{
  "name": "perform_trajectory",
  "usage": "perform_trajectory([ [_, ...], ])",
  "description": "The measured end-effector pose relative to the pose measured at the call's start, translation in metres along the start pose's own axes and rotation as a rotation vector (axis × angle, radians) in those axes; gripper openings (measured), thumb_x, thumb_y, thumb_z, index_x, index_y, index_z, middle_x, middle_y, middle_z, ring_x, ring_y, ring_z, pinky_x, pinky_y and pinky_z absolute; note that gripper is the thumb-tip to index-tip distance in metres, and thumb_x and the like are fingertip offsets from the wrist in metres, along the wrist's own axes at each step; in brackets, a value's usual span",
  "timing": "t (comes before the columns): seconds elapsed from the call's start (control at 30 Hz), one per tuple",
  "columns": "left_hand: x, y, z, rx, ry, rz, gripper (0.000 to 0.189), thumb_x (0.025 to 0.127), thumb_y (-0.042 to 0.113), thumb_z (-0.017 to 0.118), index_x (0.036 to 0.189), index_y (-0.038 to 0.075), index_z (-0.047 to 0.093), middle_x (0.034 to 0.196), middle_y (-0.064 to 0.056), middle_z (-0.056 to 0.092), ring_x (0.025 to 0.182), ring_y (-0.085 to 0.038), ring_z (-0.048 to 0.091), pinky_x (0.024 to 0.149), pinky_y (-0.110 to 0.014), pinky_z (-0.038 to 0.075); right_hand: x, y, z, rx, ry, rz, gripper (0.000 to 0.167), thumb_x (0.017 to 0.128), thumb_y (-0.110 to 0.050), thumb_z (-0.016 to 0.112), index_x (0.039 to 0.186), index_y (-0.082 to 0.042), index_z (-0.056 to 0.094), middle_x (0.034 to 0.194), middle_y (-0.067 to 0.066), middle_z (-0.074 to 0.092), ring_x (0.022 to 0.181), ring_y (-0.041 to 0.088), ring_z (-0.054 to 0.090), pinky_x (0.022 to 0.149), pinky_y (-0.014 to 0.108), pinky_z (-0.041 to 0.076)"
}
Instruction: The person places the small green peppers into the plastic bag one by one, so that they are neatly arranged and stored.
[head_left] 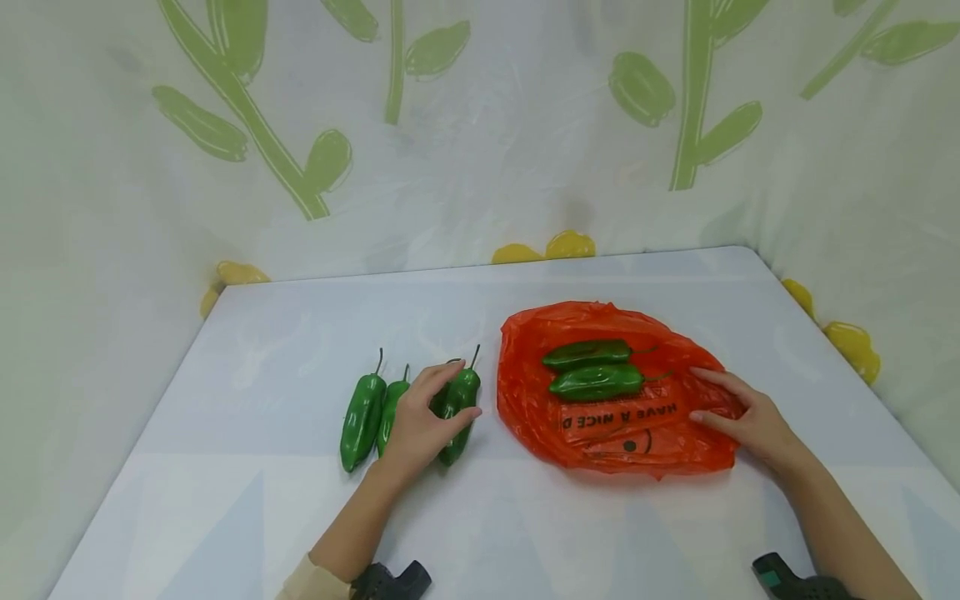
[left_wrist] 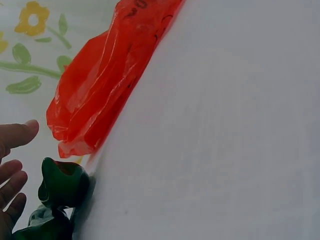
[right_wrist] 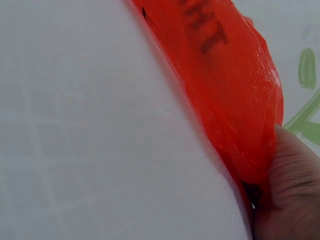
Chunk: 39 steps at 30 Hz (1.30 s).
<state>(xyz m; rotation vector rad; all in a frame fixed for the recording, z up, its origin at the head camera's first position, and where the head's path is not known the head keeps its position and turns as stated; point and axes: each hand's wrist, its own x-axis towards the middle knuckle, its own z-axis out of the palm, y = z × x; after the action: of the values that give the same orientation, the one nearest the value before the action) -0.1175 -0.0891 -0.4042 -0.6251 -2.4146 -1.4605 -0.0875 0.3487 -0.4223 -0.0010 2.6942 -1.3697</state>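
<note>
Two green chilli peppers (head_left: 596,382): lying side by side on a red plastic bag (head_left: 528,408), stems toward the right
Four more chillies (head_left: 363,423): in a loose row on the table (head_left: 247,375) to the left of the bag, stems pointing away from the person; the middle two are partly covered by the left hand (head_left: 420,417)
Left hand: over the right part of that row, thumb and forefinger spread apart near the rightmost chilli (head_left: 462,404); whether a fingertip touches it I cannot tell
Red bag: spread out and wrinkled, with dark upside-down lettering (head_left: 618,417) that includes HAVE A NICE, and a printed dot and arc beside it
Right hand (head_left: 753,429): at the bag's right end, thumb and forefinger apart and resting on the plastic; how the other fingers lie I cannot tell
Wrists: dark devices (head_left: 393,582) on both, a beige sleeve (head_left: 311,581) at the left one
Table surface: white with pale blue triangles (head_left: 232,533)
Backdrop (head_left: 487,167): pale sheeting behind the table, printed with green stems and leaves (head_left: 690,100) and yellow shapes (head_left: 571,245) along the table's edge
</note>
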Motion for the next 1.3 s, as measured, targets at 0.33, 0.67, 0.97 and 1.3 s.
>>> perform_trajectory([
  [0.33,-0.005,-0.004,-0.013,0.051,0.012,-0.033,0.061,0.073,0.012,0.082,0.129,0.007,0.058,0.124,-0.01,0.06,0.115,-0.021,0.056,0.095,-0.041,0.048,-0.001,0.003,0.0,-0.001,0.008,-0.028,0.062,0.09,-0.025,0.064,0.146,-0.019,0.036,0.144,0.01,0.035,0.13,0.026,0.029,0.081,0.004,0.038],
  [0.67,-0.012,-0.012,-0.028,0.101,0.058,-0.019,0.063,0.069,0.01,0.084,0.127,0.008,0.059,0.124,-0.006,0.06,0.118,-0.021,0.055,0.097,-0.036,0.047,0.001,0.0,0.002,0.003,0.002,-0.012,0.064,0.09,-0.026,0.064,0.146,-0.018,0.036,0.146,0.02,0.031,0.13,0.038,0.026,0.08,0.003,0.037],
  [0.97,-0.019,-0.018,-0.041,0.106,0.113,0.018,0.065,0.066,0.004,0.084,0.125,0.004,0.06,0.123,-0.011,0.06,0.115,-0.027,0.054,0.098,-0.006,0.033,0.0,0.001,0.002,0.011,0.012,-0.023,0.062,0.09,-0.025,0.064,0.146,-0.019,0.037,0.145,0.013,0.034,0.129,0.024,0.03,0.081,0.004,0.038],
  [1.3,-0.02,-0.021,-0.063,0.123,0.128,-0.026,0.066,0.067,0.002,0.083,0.128,0.005,0.058,0.124,-0.012,0.058,0.114,-0.024,0.053,0.097,-0.006,0.033,0.0,0.0,-0.001,0.001,0.004,-0.005,0.063,0.091,-0.026,0.063,0.147,-0.019,0.035,0.146,0.018,0.031,0.13,0.035,0.027,0.08,0.003,0.037],
])
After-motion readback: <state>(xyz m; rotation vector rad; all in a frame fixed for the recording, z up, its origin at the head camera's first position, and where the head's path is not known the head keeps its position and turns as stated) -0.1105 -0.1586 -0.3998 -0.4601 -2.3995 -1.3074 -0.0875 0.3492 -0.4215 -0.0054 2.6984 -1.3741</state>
